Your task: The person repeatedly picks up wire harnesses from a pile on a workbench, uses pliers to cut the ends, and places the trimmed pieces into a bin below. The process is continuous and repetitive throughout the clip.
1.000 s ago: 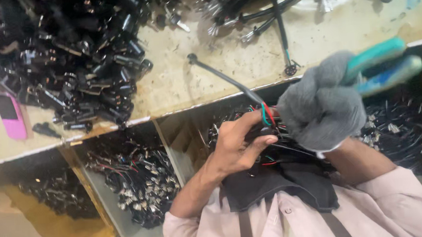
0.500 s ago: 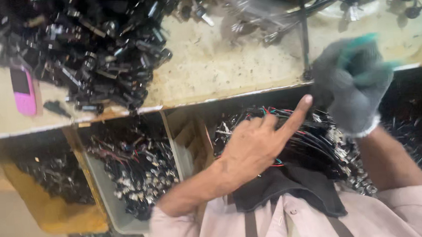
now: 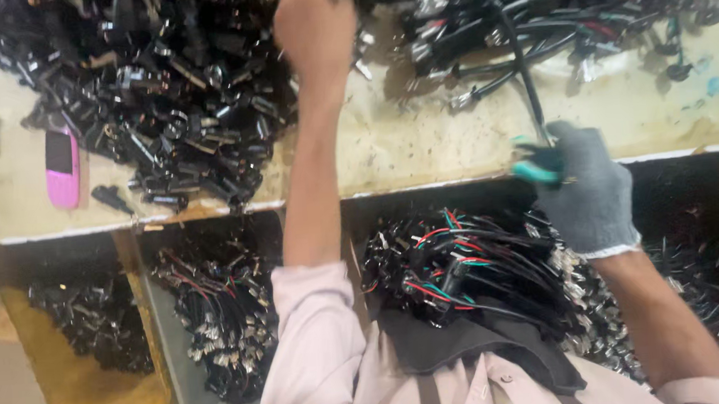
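Head view: left hand (image 3: 315, 26) reaches up into the far pile (image 3: 162, 98) of black connectors on the bench (image 3: 423, 148); its fingers are hidden among the parts, grip unclear. Gloved right hand (image 3: 585, 188) is closed around teal cutters (image 3: 534, 166) at a cable (image 3: 526, 75) running away from it. Bins (image 3: 156, 339) sit below.

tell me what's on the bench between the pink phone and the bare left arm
In the head view, a heap of black cable parts covers the bench between the pink phone and the bare left arm.
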Demonstrator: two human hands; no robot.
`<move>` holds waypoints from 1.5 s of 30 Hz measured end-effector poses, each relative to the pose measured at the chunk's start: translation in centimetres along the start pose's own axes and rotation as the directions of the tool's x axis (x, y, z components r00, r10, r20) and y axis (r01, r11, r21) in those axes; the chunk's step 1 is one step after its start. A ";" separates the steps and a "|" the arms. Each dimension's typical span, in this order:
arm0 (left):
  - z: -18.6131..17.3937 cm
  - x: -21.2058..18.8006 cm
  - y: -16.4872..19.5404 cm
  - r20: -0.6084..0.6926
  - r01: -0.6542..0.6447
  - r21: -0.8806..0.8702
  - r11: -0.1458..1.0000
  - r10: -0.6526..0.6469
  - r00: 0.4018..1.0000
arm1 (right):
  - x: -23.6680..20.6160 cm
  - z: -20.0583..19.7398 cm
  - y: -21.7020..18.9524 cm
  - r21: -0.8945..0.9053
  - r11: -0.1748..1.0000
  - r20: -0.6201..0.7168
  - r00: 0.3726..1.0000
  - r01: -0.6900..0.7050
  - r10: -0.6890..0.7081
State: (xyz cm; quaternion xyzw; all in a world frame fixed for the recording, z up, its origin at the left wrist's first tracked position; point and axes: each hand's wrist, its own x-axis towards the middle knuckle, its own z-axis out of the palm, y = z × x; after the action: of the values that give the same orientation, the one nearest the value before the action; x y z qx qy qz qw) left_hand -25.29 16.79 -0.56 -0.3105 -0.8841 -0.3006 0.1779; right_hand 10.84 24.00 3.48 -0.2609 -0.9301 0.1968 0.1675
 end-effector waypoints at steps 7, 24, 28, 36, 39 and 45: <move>-9.9 -10.2 4.9 0.271 0.227 -0.915 0.333 0.090 0.959 | 1.4 -1.5 2.0 -0.159 0.985 0.092 0.993 -0.064 0.079; -13.3 -18.3 10.0 0.665 0.632 -0.738 0.238 0.420 0.618 | 3.6 -4.7 1.6 0.396 0.917 0.165 0.986 -0.040 -0.029; -13.9 -18.3 11.0 0.740 0.643 -0.672 0.367 0.352 0.573 | 1.0 -5.0 -0.8 0.193 0.892 0.497 0.743 0.408 -0.448; -14.5 -20.0 11.3 0.599 0.433 -0.766 0.476 0.284 0.749 | -0.7 -3.2 -2.9 0.909 0.399 0.102 0.993 -0.118 0.060; -14.7 -20.4 10.6 0.595 0.453 -0.796 0.402 0.380 0.708 | -2.5 -3.2 -3.9 0.975 -0.156 0.188 0.962 -0.158 0.200; -15.6 -20.5 11.6 0.589 0.510 -0.808 0.294 0.393 0.706 | -0.5 -3.2 -5.0 0.913 -0.341 0.308 0.926 -0.223 0.220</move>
State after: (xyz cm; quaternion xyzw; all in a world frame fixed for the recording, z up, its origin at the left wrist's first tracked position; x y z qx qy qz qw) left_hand -0.45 4.96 5.81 -0.4032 -0.5288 -0.6261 -0.4072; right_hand 10.47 20.72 8.39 -0.1954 -0.3271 0.8858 0.2649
